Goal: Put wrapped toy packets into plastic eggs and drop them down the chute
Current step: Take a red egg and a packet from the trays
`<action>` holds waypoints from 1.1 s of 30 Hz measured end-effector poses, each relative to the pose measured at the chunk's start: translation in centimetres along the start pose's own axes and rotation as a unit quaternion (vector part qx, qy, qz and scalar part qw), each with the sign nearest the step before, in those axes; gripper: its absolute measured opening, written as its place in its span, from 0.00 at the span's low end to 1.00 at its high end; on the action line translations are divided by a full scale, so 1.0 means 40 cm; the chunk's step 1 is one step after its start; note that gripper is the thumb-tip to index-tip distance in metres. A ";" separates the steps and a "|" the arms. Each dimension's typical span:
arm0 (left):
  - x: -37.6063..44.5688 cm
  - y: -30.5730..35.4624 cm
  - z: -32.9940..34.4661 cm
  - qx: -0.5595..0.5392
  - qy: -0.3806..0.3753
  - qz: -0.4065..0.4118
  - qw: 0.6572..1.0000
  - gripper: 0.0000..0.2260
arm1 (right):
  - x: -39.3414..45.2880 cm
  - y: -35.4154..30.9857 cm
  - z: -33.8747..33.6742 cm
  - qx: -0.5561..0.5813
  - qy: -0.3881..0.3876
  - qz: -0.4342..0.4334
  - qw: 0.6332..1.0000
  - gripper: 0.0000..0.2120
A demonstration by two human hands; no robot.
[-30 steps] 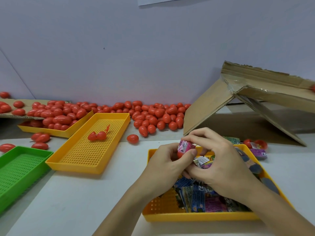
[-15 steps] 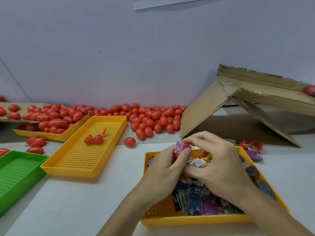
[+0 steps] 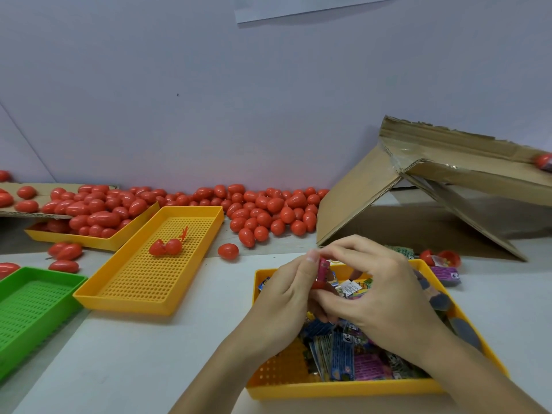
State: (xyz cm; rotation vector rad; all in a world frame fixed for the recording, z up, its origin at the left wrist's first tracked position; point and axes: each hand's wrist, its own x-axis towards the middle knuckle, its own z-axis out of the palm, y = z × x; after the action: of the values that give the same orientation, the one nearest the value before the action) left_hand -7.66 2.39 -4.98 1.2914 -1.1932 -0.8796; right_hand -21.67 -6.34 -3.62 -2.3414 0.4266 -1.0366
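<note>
Both hands meet over the yellow packet tray (image 3: 337,388) at lower right. My left hand (image 3: 286,300) grips a red egg half (image 3: 318,284) with a pink wrapped packet (image 3: 323,268) sticking up out of it. My right hand (image 3: 379,291) curls over the packet from the right and pinches its top. Several wrapped packets (image 3: 343,357) fill the tray below. The cardboard chute (image 3: 466,165) slopes at the right, with a red egg (image 3: 543,161) on it at the frame's edge.
A pile of red eggs (image 3: 268,210) lies along the wall. A yellow tray (image 3: 125,291) holds an open egg (image 3: 165,247). Another yellow tray (image 3: 89,239) holds eggs at left, beside a green tray (image 3: 35,306). An open egg (image 3: 442,257) and a purple packet (image 3: 445,274) lie right of the packet tray.
The pink packet has sunk lower into the egg half between my hands. My right fingers have closed over its top. The view has tilted slightly.
</note>
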 end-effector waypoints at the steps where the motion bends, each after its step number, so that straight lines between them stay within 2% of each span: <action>1: 0.000 0.001 0.000 0.000 -0.001 0.000 1.000 0.18 | 0.000 0.000 0.001 -0.003 0.005 0.000 1.000 0.17; 9: 0.004 -0.002 0.000 -0.007 -0.005 -0.012 1.000 0.19 | 0.002 -0.004 0.002 0.009 0.014 0.006 1.000 0.15; 13: 0.003 -0.006 -0.002 -0.017 0.005 -0.018 1.000 0.17 | 0.005 -0.005 -0.004 0.036 -0.006 -0.005 0.999 0.17; 21: 0.004 0.018 -0.009 -0.107 -0.024 -0.049 0.993 0.19 | 0.006 -0.005 -0.005 0.095 -0.018 0.000 0.995 0.15; 33: 0.000 0.035 -0.006 -0.065 -0.042 -0.038 0.996 0.17 | 0.008 0.002 -0.006 0.108 -0.024 0.004 0.994 0.15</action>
State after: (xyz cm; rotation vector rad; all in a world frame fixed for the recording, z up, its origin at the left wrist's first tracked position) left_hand -7.63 2.61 -3.60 1.2108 -1.1387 -1.0596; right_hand -21.66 -6.67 -3.34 -2.1654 0.2900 -0.9689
